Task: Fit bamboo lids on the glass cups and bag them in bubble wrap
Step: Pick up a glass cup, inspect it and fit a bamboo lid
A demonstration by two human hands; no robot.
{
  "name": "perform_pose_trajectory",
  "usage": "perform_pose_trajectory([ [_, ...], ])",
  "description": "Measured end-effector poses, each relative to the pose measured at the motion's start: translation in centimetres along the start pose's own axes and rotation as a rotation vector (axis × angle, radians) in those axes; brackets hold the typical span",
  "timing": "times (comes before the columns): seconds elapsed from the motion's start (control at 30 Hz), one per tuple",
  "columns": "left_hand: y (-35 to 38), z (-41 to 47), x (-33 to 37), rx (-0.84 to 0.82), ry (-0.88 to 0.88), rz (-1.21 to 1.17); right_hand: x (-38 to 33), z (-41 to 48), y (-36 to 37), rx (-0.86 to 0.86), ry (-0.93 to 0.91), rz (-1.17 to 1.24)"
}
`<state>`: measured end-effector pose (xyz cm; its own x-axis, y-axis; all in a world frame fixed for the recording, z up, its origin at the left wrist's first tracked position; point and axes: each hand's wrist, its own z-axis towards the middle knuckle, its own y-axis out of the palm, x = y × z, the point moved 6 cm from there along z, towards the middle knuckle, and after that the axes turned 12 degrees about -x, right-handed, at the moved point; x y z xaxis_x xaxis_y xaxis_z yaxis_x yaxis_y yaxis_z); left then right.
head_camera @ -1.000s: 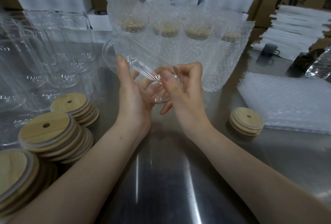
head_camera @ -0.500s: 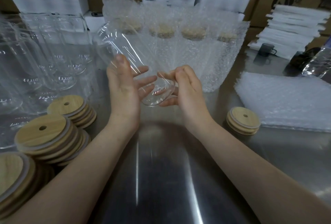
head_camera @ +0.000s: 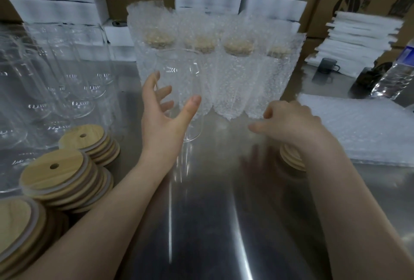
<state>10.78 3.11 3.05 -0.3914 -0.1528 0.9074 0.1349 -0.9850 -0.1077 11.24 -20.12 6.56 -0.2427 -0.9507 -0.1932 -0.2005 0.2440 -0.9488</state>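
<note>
My left hand (head_camera: 161, 123) grips a clear glass cup (head_camera: 179, 71), held upright just above the steel table (head_camera: 212, 223), thumb in front and fingers behind. The cup has no lid. My right hand (head_camera: 291, 123) hovers with loosely curled fingers and nothing in it, over a small stack of bamboo lids (head_camera: 291, 162) that it partly hides. Behind the cup stands a row of lidded cups in bubble-wrap bags (head_camera: 237, 71).
Stacks of bamboo lids (head_camera: 56, 170) sit at the near left, with several bare glass cups (head_camera: 56, 78) behind them. A pile of flat bubble-wrap bags (head_camera: 358, 127) lies at the right, near a water bottle (head_camera: 394, 78). White boxes (head_camera: 208, 0) and cardboard cartons line the back.
The glass cup has gone from tilted between both hands to upright in my left hand alone. My right hand has let go of it and moved right, over the small lid stack.
</note>
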Motion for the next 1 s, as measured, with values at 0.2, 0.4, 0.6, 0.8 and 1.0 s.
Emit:
perform_pose_trajectory([
  [0.2,-1.0,0.3,-0.8,0.098,-0.029,-0.022,0.9,-0.6,0.6,-0.262,0.004,-0.177],
  [0.4,-1.5,0.5,-1.1,0.167,-0.015,0.005,0.7,-0.2,0.7,-0.266,-0.048,-0.235],
  [0.6,-1.8,0.4,-0.7,0.201,-0.001,0.041,0.4,0.8,0.8,-0.103,-0.07,-0.045],
  [0.8,-2.4,0.5,-0.9,0.246,-0.053,0.109,-0.4,1.3,0.0,0.11,-0.116,0.177],
  [1.0,-2.4,0.2,0.0,0.274,-0.017,0.2,-0.8,2.0,1.1,0.069,-0.131,0.157],
])
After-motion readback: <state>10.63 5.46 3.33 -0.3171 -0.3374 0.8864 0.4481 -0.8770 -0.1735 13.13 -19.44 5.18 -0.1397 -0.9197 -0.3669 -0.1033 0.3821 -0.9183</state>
